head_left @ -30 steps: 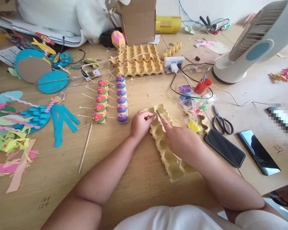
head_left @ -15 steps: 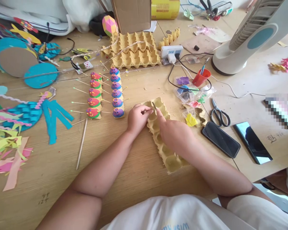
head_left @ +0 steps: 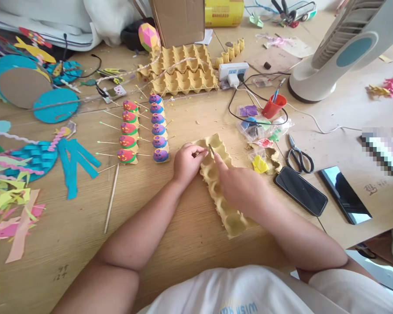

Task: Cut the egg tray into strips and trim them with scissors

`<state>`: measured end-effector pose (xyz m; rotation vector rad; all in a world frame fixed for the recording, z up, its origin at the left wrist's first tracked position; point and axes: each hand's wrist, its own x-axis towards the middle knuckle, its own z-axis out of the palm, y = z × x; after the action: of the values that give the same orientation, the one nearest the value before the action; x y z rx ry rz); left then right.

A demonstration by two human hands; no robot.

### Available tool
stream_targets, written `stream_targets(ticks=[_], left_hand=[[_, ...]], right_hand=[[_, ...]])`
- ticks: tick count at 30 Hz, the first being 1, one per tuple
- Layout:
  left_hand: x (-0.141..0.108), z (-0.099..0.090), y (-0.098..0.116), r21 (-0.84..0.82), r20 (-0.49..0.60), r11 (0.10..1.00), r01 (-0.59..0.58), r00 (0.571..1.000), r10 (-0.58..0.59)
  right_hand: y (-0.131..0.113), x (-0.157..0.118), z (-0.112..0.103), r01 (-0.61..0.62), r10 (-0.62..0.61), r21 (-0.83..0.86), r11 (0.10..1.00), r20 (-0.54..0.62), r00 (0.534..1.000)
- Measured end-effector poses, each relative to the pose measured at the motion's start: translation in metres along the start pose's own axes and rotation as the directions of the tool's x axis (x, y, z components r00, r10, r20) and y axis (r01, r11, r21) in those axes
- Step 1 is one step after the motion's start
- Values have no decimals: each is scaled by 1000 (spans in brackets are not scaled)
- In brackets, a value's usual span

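A strip of egg carton (head_left: 233, 223) with rows of hollow cups lies on the table in front of me. My left hand (head_left: 187, 163) is closed at its far left corner, thumb and fingers pinching the edge. From above, my right hand (head_left: 240, 185) reaches over the strip, its index finger stretched along a thin dark blade (head_left: 211, 148). The blade's tip points into the far cups, close to my left fingertips. Its handle is hidden inside my right hand, so the tool's exact kind cannot be seen.
Left stand red-green painted egg-carton caterpillars (head_left: 127, 128) and purple-blue ones (head_left: 159, 129), stuck with pins. Scissors (head_left: 300, 157), phones (head_left: 301, 190) and clay bags (head_left: 265, 126) lie right. Behind are a larger egg tray (head_left: 183, 80), power strip (head_left: 232, 69) and fan (head_left: 311, 78).
Both hands stay nearly where they were on the egg carton strip. The blade and right index finger have shifted very slightly; the camera view has moved a little.
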<state>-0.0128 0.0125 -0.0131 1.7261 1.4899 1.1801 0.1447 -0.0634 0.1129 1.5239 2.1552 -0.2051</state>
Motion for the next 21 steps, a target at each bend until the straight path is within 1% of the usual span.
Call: stream_targets(ticks=[3,5,9,11,16,21], left_hand=[[0,0,0,14,7,1000,14,1000,-15],[0,0,0,15,6,1000,7,1000,-7],[0,0,0,17,7,1000,-10,1000,10],[0,0,1,30,10,1000,-1,1000,1],[0,-1,2,26,4,1000,-2,1000,2],[0,-1,3,42,12,999,4,1000,-4]], right_hand=[[0,1,-1,-16,16,18,1000,-7,1000],[0,-1,0,-6,6,4,1000,3,1000],[-1,-2,1,2,-2,10,1000,-24,1000],[0,0,1,-16,16,16,1000,-17,1000],[2,0,3,29,-29,-5,1000,-29,999],[4,4,2,4,-3,21,1000,-28,1000]])
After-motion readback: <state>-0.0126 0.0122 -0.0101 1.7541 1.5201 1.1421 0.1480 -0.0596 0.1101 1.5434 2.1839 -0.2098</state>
